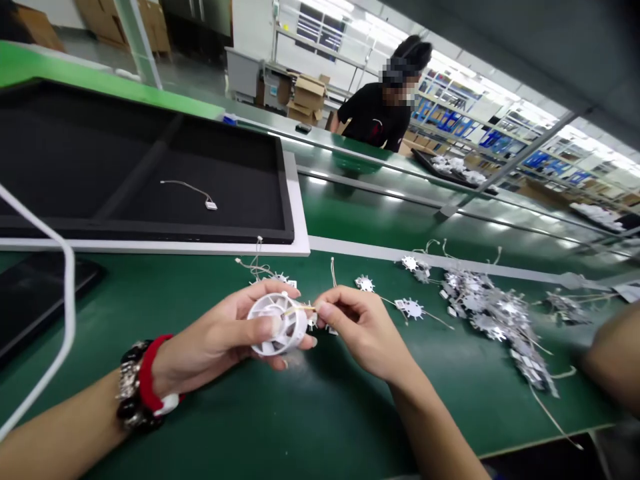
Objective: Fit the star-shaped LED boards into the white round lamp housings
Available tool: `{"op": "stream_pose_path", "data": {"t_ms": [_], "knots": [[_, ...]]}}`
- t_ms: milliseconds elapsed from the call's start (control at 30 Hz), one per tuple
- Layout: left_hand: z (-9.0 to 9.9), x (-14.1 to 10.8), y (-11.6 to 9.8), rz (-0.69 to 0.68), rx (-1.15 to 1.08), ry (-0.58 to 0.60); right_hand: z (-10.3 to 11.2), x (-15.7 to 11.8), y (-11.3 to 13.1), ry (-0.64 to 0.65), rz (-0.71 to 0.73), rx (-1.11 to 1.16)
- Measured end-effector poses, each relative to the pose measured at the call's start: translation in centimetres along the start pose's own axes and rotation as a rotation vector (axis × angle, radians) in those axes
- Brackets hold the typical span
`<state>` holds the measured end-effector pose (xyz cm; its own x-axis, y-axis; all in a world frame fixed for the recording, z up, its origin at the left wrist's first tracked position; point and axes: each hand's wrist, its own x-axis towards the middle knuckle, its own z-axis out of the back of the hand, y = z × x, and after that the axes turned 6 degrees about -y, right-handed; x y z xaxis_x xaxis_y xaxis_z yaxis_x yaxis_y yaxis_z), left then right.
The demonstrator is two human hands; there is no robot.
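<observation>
Over green table, L hand is squeezing white wheel, prob. stopping wobbles while R hand is pinching yellow bit.

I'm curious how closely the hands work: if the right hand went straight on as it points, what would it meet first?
Probably the white round housing held in the left hand, though one view leaves depth unclear.

We can read no lettering, brand or number in this view. We make out only a small pale and reddish print on the black T-shirt of a co-worker, too blurred for us to decipher.
</observation>
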<state>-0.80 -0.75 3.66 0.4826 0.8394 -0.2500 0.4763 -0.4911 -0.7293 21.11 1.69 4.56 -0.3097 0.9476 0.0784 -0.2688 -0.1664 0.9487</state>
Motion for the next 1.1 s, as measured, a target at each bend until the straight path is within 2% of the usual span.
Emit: {"op": "stream_pose_path", "data": {"t_ms": [133, 233, 333, 467, 633, 733, 833, 900, 967, 1033, 1100], "knots": [[-0.5, -0.3, -0.2, -0.055, 0.033, -0.136, 0.8, 0.0, 0.1, 0.004, -0.014, -0.004], [-0.5, -0.3, -0.3, 0.009, 0.009, -0.121, 1.0, -0.1, 0.3, 0.063, -0.024, 0.004], [0.0, -0.3, -0.6, 0.089, -0.036, -0.09, 1.1, -0.4, 0.2, 0.049, -0.035, -0.022], [0.8, 0.2, -0.9, -0.005, -0.024, -0.15, 1.2, -0.8, -0.4, 0.0, 0.098, -0.329], [1.4, 1.2, -0.4, -0.059, 0.129, -0.266, 0.9, -0.8, -1.6, 0.209, 0.325, -0.777], [1.2, 1.6, -0.2, -0.052, 0.136, -0.378, 0.6, -0.5, -2.0, 0.214, 0.377, -0.84], [0.9, 1.8, -0.3, -0.061, 0.145, -0.469, 0.5, -0.4, -2.0, 0.17, 0.427, -0.767], [0.9, 1.8, -0.3, -0.083, 0.136, -0.475, 0.7, -0.5, -1.9, 0.115, 0.399, -0.65], [1.1, 1.7, -0.3, -0.105, 0.122, -0.441, 1.0, -0.6, -1.7, 0.002, 0.24, -0.444], [1.3, 1.5, -0.1, -0.108, 0.122, -0.39, 1.2, -0.7, -1.7, -0.113, 0.003, -0.128], [1.4, 1.2, 0.0, -0.077, 0.135, -0.338, 1.1, -0.5, -1.7, -0.153, -0.194, 0.212]]}}
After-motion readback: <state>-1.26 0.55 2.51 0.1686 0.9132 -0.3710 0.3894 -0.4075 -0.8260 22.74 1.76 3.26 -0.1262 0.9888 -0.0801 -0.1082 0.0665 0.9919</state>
